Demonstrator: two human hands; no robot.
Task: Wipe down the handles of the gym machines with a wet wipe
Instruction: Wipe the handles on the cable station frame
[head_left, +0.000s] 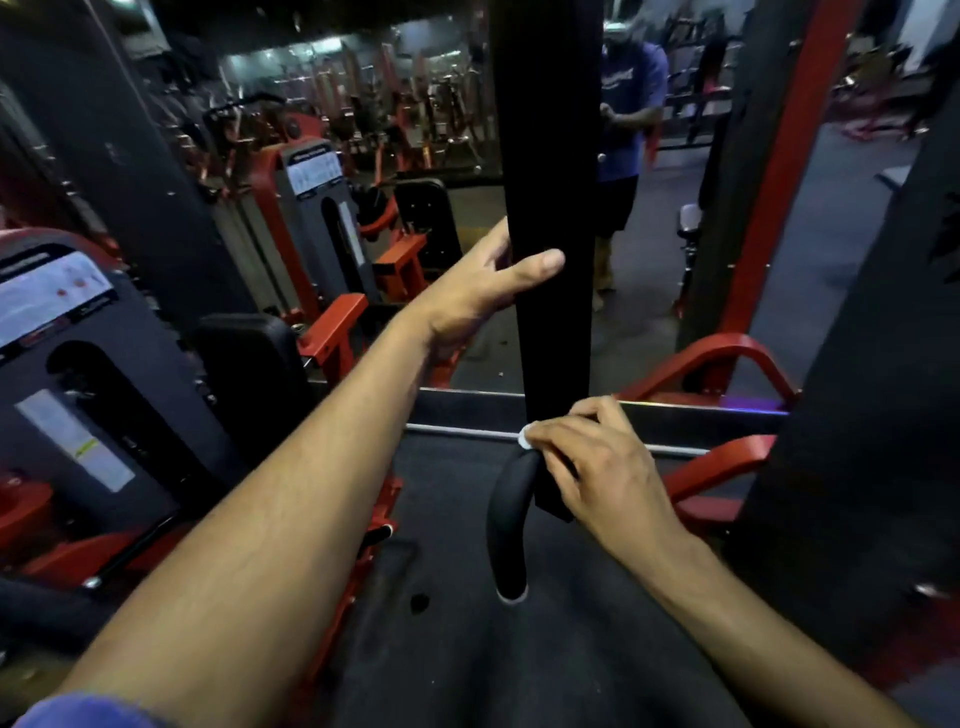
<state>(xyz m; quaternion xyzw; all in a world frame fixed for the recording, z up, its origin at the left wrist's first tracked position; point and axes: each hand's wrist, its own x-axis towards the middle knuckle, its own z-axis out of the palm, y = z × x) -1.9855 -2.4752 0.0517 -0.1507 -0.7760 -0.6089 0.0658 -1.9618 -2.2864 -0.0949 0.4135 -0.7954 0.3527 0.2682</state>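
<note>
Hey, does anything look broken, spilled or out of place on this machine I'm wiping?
Nothing stands out. The left hand grips the black upright bar, the right hand presses a white wet wipe on top of the black curved handle, which looks intact. No spills show on the dark floor.

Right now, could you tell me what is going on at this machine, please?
A person is wiping a gym machine. The left hand grips the black upright bar, thumb across its front. The right hand holds a white wipe, mostly hidden under the fingers, at the top of the curved black handle where it meets the bar. The rest of the handle below is bare of the hand, so the wiping looks to be at its upper end.
</note>
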